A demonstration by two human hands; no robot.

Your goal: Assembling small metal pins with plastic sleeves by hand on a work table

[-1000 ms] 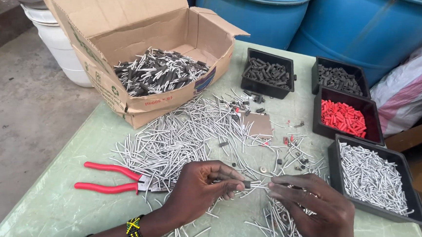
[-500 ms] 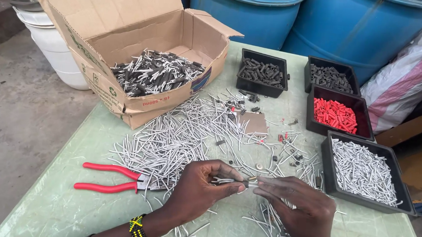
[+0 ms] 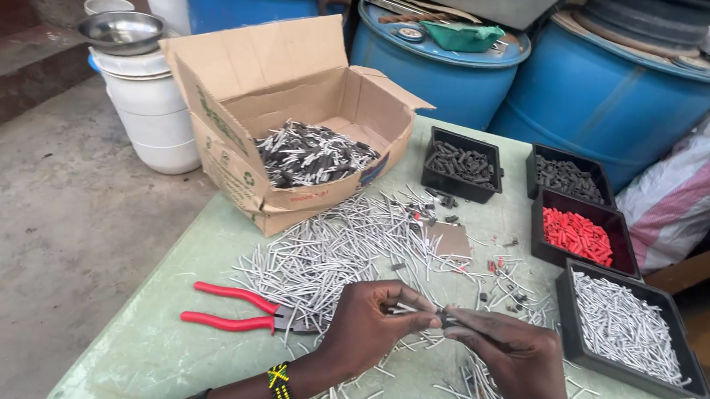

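My left hand [image 3: 368, 328] and my right hand [image 3: 509, 361] meet fingertip to fingertip low over the pale green table [image 3: 165, 352]. Between them they pinch a thin silver pin [image 3: 410, 311] with a small dark sleeve [image 3: 445, 317] at the right-hand end. A beaded band circles my left wrist. Loose silver pins [image 3: 327, 259] lie scattered in a wide heap just beyond my hands, with more under my right hand. Red-handled pliers [image 3: 237, 309] rest on the table left of my left hand.
An open cardboard box [image 3: 235, 147] of dark-tipped pins stands at the back left. Black trays hold dark sleeves [image 3: 462, 165], more dark sleeves [image 3: 566, 178], red sleeves [image 3: 579, 235] and silver pins [image 3: 622, 327]. Blue drums [image 3: 623, 109] and white buckets [image 3: 151, 113] stand behind.
Both hands stay together over the pins, with the fingers shifting slightly on the pin and sleeve. The camera has tilted up, showing more of the drums and buckets.
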